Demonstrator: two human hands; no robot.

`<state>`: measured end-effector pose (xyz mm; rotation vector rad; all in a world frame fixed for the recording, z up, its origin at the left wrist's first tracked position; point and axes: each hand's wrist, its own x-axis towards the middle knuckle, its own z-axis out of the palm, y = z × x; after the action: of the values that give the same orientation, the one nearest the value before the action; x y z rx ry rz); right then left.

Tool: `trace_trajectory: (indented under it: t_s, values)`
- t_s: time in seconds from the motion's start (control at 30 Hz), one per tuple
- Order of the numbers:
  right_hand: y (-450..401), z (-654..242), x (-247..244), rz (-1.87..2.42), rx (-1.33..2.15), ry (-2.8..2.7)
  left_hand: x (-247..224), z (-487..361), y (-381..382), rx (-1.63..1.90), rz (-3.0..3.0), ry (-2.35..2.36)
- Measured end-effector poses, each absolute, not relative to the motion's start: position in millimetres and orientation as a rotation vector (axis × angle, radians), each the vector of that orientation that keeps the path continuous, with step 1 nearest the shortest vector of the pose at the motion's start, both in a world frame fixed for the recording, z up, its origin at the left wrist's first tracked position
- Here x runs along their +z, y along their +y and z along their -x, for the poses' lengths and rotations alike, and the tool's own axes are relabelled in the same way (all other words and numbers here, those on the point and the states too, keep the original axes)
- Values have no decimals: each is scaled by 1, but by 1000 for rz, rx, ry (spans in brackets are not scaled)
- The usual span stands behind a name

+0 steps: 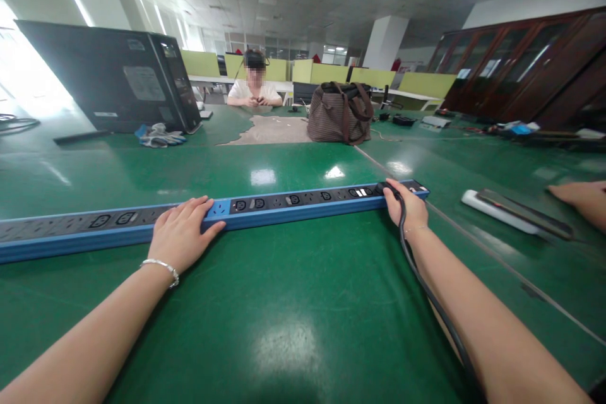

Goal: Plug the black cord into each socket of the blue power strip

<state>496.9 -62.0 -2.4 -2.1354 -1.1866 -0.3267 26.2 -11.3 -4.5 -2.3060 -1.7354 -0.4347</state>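
A long blue power strip (pixel 284 217) with black sockets lies across the green table, running from the left edge to right of the middle. My left hand (pixel 182 230) rests across it, with its fingers over the top and its thumb along the near side. At the strip's right end, my right hand (pixel 408 205) is closed round a black plug (pixel 384 187) at the sockets. How far the plug sits in the socket cannot be made out. From it a black cable (pixel 438 306) hangs along my right forearm toward the bottom edge.
On the right are a white bar with a dark phone-like slab (pixel 525 211) on it and another person's hand (pixel 575 196). A brown bag (pixel 338 113), a black computer case (pixel 118 79) and gloves (pixel 160 136) stand farther back. A person (pixel 255 89) sits opposite.
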Motion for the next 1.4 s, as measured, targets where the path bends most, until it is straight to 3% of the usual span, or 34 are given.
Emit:
trace_trajectory:
  t_s: [0.33, 0.77, 1.1, 1.4]
  values:
    - [-61, -491, -8, 1976, -389, -1190, -4, -26, -12, -455, 2314, -1749]
    - [-53, -502, -11, 2103, -432, -1133, -4, -27, -12, -450, 2303, -1753]
    - [-45, -518, -6, 1627, -468, -767, -4, -26, -12, -476, 2310, -1757]
    - [-47, -479, 7, 1578, -357, -992, -3, -27, -14, -471, 2306, -1748]
